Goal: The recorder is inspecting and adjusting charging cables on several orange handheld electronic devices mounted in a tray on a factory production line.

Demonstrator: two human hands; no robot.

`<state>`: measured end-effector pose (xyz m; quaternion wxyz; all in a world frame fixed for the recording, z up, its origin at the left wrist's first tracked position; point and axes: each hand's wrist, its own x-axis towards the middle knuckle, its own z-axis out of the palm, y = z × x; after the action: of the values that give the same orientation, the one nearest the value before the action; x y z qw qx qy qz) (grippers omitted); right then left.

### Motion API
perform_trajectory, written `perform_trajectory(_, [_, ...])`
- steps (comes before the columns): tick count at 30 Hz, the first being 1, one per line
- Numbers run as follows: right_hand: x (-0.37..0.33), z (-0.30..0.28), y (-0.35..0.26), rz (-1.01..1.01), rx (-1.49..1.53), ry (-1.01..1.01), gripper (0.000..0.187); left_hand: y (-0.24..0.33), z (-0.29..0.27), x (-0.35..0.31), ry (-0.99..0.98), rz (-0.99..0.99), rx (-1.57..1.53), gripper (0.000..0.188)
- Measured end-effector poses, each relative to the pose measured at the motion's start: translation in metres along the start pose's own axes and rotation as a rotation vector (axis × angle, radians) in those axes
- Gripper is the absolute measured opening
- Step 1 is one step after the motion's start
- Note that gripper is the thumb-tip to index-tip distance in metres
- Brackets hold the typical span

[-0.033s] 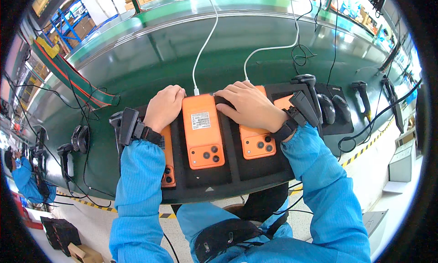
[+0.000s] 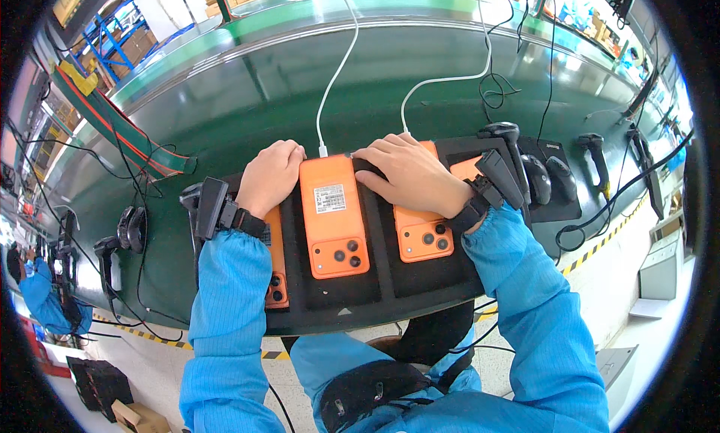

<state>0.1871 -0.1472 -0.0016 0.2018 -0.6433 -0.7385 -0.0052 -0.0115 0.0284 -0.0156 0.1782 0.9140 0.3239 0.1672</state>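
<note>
Several orange phones lie face down in a black tray (image 2: pixel 379 272). The middle phone (image 2: pixel 319 230), with a white label, has a white cable (image 2: pixel 321 125) plugged into its far end. Beside its upper left corner, my left hand (image 2: pixel 270 176) rests with fingers curled over the left phone (image 2: pixel 277 279); what the fingertips touch is hidden. My right hand (image 2: pixel 405 172) lies across the right phone (image 2: pixel 425 242), thumb and fingers apart, fingertips by the middle phone's upper right corner. Another orange phone (image 2: pixel 465 168) is partly covered by my right wrist.
A second white cable (image 2: pixel 442 80) runs behind my right hand. Handheld scanners (image 2: pixel 596 163) stand on the right, others (image 2: pixel 105 257) on the left, with black cords. The green bench (image 2: pixel 225 88) curves around the tray. A person in blue (image 2: pixel 45 294) is at far left.
</note>
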Motion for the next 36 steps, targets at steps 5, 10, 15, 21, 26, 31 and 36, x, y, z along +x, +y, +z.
perform_trajectory(5, [0.001, 0.000, 0.001, 0.000, -0.004, -0.007, 0.038, -0.003, 0.003, 0.002, 0.013, 0.028, 0.008, 0.035])
perform_trajectory(10, [0.001, 0.000, 0.001, -0.017, -0.018, 0.018, 0.036, -0.003, 0.002, 0.001, 0.026, 0.052, -0.013, 0.033])
perform_trajectory(15, [0.002, 0.017, 0.003, -0.077, -0.014, 0.147, 0.031, -0.003, 0.001, -0.004, 0.015, 0.040, 0.003, 0.031])
perform_trajectory(21, [0.000, 0.006, 0.001, -0.055, -0.003, 0.097, 0.034, -0.003, 0.004, -0.003, 0.066, 0.064, 0.014, 0.031])
perform_trajectory(26, [0.000, 0.007, 0.000, -0.043, -0.023, 0.045, 0.038, -0.006, 0.005, -0.006, 0.070, 0.056, 0.010, 0.030])
perform_trajectory(31, [-0.002, 0.006, -0.001, -0.029, -0.025, 0.026, 0.040, 0.001, 0.004, -0.007, 0.059, 0.042, 0.018, 0.031])
perform_trajectory(36, [-0.002, 0.006, 0.001, -0.032, -0.015, 0.031, 0.038, -0.004, 0.008, -0.005, 0.078, 0.063, 0.039, 0.030])
